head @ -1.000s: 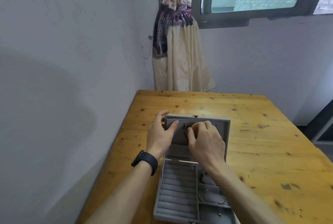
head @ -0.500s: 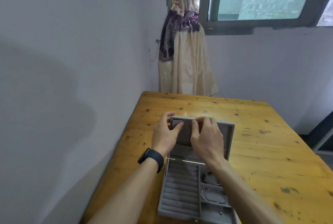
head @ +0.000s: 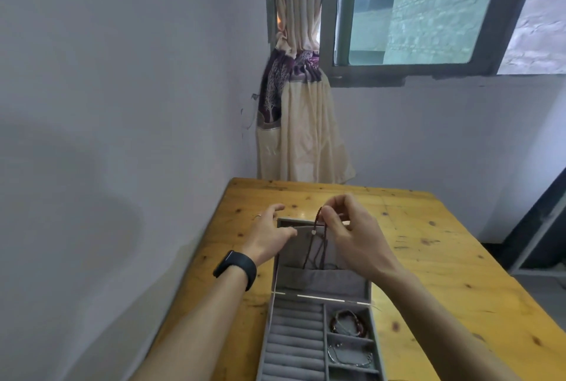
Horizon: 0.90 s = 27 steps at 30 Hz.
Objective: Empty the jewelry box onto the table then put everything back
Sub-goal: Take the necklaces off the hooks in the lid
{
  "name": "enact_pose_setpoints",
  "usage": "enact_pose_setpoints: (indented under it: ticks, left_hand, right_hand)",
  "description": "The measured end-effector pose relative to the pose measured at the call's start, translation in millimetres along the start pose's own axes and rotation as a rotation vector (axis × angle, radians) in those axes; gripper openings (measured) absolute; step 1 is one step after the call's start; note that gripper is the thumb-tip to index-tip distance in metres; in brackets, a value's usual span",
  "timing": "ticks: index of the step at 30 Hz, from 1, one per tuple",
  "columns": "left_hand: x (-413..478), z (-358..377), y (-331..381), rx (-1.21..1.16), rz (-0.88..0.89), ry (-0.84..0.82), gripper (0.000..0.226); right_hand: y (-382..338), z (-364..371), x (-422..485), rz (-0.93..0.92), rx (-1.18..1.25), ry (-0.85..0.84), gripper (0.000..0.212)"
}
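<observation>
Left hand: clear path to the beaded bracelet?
Probably yes. The bracelet lies uncovered in an open compartment; the left hand only has to let go of the lid. The right hand holds the necklace above.

The jewelry box (head: 294,338) is cut off by the bottom edge.
</observation>
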State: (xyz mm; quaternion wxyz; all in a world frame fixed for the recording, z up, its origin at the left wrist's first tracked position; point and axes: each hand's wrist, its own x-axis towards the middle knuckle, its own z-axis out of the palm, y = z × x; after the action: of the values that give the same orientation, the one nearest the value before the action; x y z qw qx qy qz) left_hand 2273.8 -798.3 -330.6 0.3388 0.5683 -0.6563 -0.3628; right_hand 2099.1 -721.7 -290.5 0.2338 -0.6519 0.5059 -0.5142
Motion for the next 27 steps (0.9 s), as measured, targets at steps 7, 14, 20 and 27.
enact_pose_setpoints:
  ticks: [7,14,20,27]
  left_hand:
    - [-33,-14,68,-0.12,0.39,-0.049,0.03]
    - [-54,-14,132,-0.145,0.376,-0.174,0.022]
    - [-77,20,167,-0.533,0.175,-0.31,0.021]
    - [-95,89,153,-0.563,-0.033,-0.392,0.025]
  right_hand:
    - [-31,-27,10,-0.119,-0.029,0.084,0.009]
    - [-62,-67,-2,-0.086,0.006,0.181,0.005]
    - [-35,-97,-89,0.197,0.351,-0.046,0.032]
    - [37,-111,-237,0.534,0.284,0.048,0.023]
